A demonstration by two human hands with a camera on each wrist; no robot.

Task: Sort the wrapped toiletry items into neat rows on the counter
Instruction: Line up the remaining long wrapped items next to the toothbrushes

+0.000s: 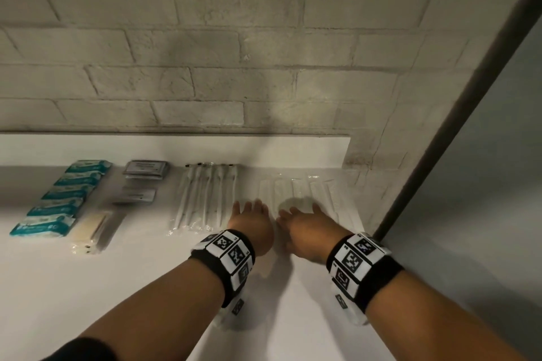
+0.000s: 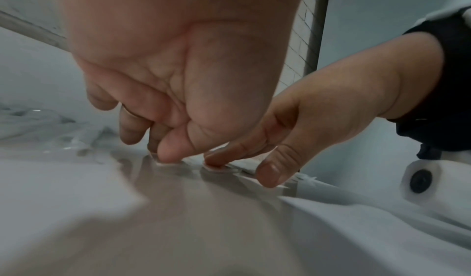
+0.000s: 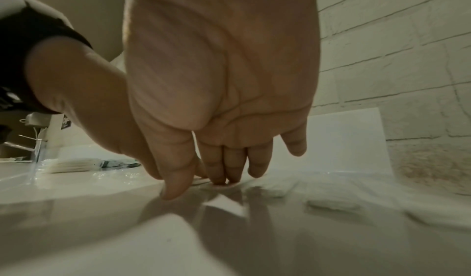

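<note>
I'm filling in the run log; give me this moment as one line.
left hand: fingertips press clear-wrapped white items | right hand: same, alongside | white counter | teal packets in row far left

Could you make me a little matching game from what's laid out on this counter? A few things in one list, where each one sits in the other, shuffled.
Things:
1. teal packets
2. dark sachets
3. long white-wrapped sticks
4. clear flat packets

Places:
A. under the fingertips of both hands, nearest the right end of the counter
B. far left row
C. just left of the left hand
D. near the back wall, between the teal row and the sticks

Pairs: 1-B, 2-D, 3-C, 4-A
</note>
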